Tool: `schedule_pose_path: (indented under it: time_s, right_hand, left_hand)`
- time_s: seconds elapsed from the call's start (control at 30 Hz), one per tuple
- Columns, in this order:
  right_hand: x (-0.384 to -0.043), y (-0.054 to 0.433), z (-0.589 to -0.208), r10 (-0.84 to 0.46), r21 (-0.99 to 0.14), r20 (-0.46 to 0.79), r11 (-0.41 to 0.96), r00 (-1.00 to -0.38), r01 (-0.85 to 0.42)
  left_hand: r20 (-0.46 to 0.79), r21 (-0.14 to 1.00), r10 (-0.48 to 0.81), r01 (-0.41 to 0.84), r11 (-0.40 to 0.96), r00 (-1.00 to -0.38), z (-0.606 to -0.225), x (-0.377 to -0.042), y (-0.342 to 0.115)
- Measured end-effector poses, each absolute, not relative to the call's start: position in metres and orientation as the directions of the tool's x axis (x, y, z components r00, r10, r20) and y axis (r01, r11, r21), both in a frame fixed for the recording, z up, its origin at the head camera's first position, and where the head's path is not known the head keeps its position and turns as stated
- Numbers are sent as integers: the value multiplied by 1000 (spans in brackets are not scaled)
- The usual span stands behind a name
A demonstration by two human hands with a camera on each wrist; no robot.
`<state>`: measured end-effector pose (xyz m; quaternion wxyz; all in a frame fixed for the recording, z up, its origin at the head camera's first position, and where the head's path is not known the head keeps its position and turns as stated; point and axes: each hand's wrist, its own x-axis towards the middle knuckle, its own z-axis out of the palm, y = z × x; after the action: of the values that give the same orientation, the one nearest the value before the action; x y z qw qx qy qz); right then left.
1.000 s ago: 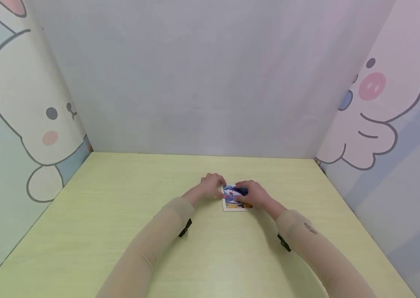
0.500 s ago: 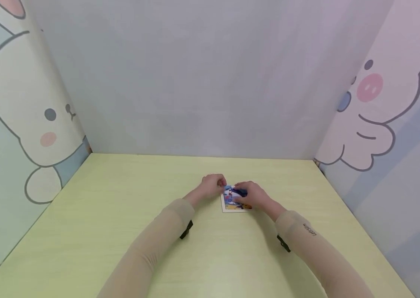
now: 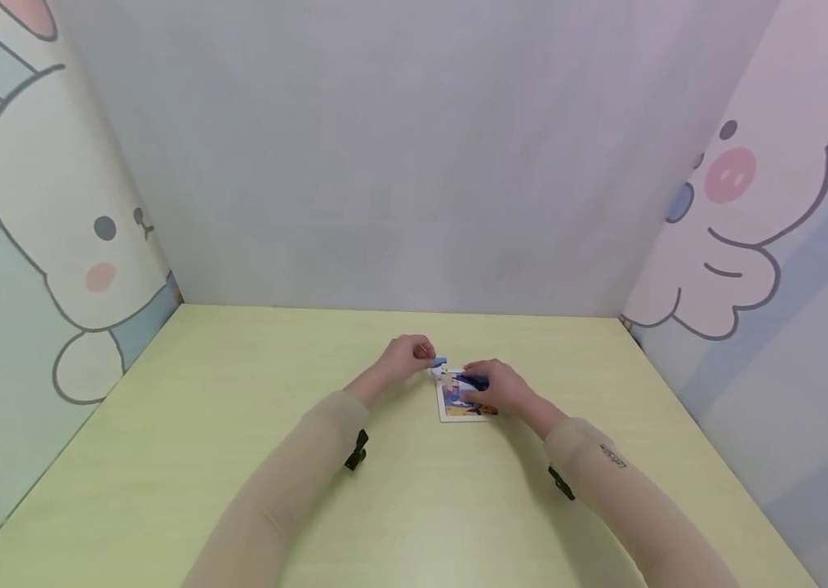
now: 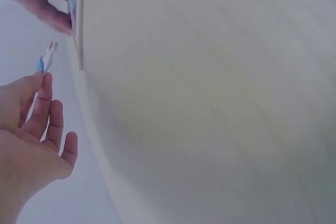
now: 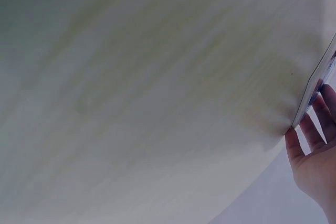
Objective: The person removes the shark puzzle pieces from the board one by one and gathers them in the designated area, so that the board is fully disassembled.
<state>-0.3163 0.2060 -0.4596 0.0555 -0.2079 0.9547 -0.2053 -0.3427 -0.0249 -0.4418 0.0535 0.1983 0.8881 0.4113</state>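
In the head view, my left hand (image 3: 407,358) pinches a small jigsaw puzzle piece (image 3: 439,362), blue and white, between thumb and index finger. The piece is tilted up over the top left corner of a small framed jigsaw puzzle (image 3: 467,418) with a white border and a blue and orange picture. My right hand (image 3: 500,385) rests on the puzzle's right side, fingers spread, covering part of the picture. The left wrist view shows the piece (image 4: 47,57) raised at the fingertips, apart from the board (image 4: 80,24). Fingers (image 5: 294,142) of the right hand touch the board's edge.
The puzzle lies on a pale yellow table (image 3: 414,506). A grey curtain (image 3: 399,163) stands behind it. Cartoon-printed panels, a rabbit (image 3: 76,237) at left and a pig (image 3: 752,188) at right, border the sides.
My left hand has lifted the puzzle piece off the top left corner and moved slightly left and away with it. My right hand stays on the puzzle.
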Motion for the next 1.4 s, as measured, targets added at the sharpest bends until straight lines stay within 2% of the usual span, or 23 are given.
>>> schedule_pose_path:
  time_s: [0.37,0.93,1.4]
  right_hand:
    - [-313,204,-457,-406,-426,-33,832,-913,-354]
    - [-313,202,-455,-420,-422,-34,829,-907,-368]
    - [-315,203,-456,-428,-407,-29,830,-903,-380]
  left_hand:
    - [11,786,364,233,572,-931,-433,-345,-74]
    - [-22,760,392,239,605,-920,-444,-347,-141]
    - [-61,681,379,239,692,-923,-453,-349,-160]
